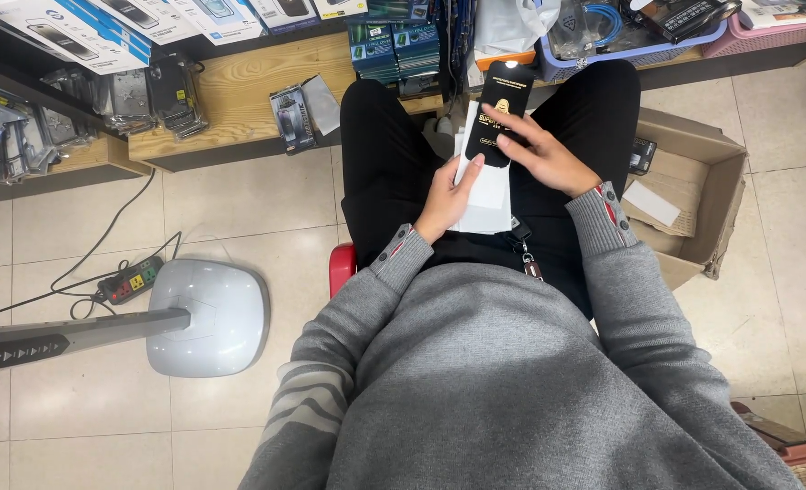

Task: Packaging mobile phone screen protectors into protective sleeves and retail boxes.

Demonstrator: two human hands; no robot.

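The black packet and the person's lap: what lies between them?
In the head view, a stack of white packets lies between the black packet and the lap. The left hand holds the stack; the right hand rests on the black packet.

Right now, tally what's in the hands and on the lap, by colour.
Black: 1, a flat black packet, pinched between the right hand and the left thumb.
White: 1, a stack of white packets on the lap, held by the left hand; the number of packets in the stack cannot be told.
Total: 2
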